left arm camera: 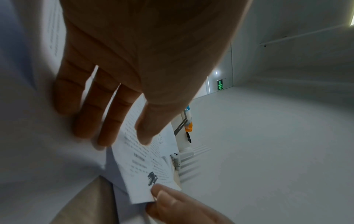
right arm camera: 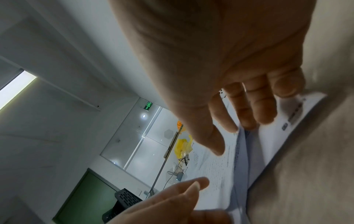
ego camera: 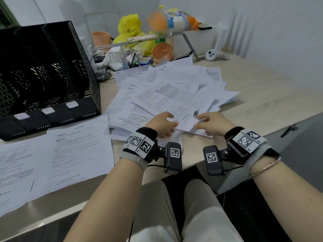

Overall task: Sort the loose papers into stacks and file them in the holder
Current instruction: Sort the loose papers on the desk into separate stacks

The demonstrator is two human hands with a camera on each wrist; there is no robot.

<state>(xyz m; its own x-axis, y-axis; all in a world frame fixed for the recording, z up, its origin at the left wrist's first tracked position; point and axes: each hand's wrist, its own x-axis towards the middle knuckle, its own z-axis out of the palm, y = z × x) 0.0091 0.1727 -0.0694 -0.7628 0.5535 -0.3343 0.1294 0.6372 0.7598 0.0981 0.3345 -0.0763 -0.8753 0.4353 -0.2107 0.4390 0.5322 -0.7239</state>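
Nearest us, at the lower left of the head view, a few sorted sheets (ego camera: 73, 151) lie flat side by side on the desk (ego camera: 262, 95), so we judge that sorting has only begun.

At the middle of the frame both our hands work on one printed sheet (ego camera: 167, 105) with a dark scribble near its corner. Our left hand (ego camera: 161, 124) has its thumb on top of the near edge and its fingers (left arm camera: 86, 109) fairly straight and tucked beneath, a light pinch. Our right hand (ego camera: 210, 124) pinches the scribbled corner between thumb and fingertips (left arm camera: 162, 197). We judge this sheet is next to go to a stack.

Behind the hands, the loose pile (ego camera: 183, 81) spreads across the centre and right of the frame, many sheets overlapping at angles. Most of the work is left there.

Farther back at the upper left stands the black mesh holder (ego camera: 57, 63). Its slots look empty as far as we can see, so we judge no filing is done.
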